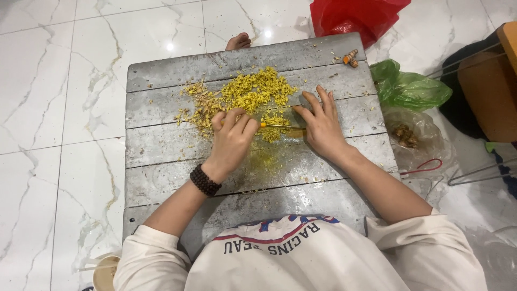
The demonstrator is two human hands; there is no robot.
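Gripping a yellow-handled knife (280,127), your left hand (232,139) held its blade over the heap of chopped yellow root (252,92) on the grey wooden-plank worktop (161,156); your right hand (322,124) lay open, flat, steadying the blade tip. Whole orange root piece (350,57) sat apart at the far edge.

left hand (232,136) gripping knife (283,128), right hand (323,125) flat, chopped yellow root (253,92)
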